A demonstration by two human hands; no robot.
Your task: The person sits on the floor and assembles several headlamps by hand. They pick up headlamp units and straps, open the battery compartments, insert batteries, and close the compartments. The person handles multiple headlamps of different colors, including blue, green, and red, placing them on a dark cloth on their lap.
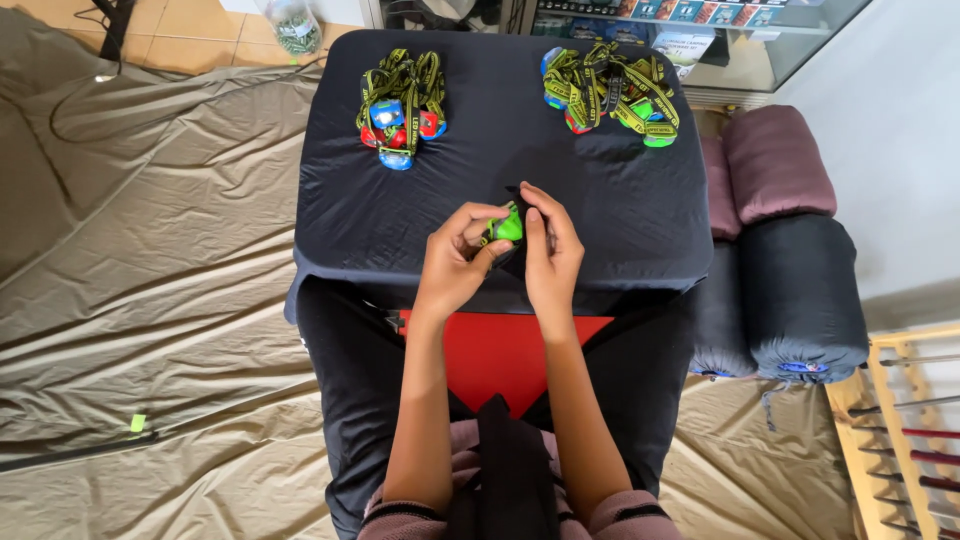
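Note:
Both my hands meet over the near middle of a table covered in dark cloth (350, 200). Together they hold a small green headlamp (510, 226) with a dark strap. My left hand (458, 257) grips it from the left, fingers curled around it. My right hand (551, 248) holds it from the right, with the fingers over its top. At the far left of the table lies a pile of headlamps (402, 102) with yellow-black straps and red and blue bodies. A second, larger pile of headlamps (611, 89) lies at the far right.
Rolled sleeping bags, one maroon (779, 162) and one dark blue (802, 297), lie right of the table. A tan tarp (150, 280) covers the floor on the left. A wooden rack (915, 430) stands at the lower right. A glass shelf unit (700, 30) is behind the table.

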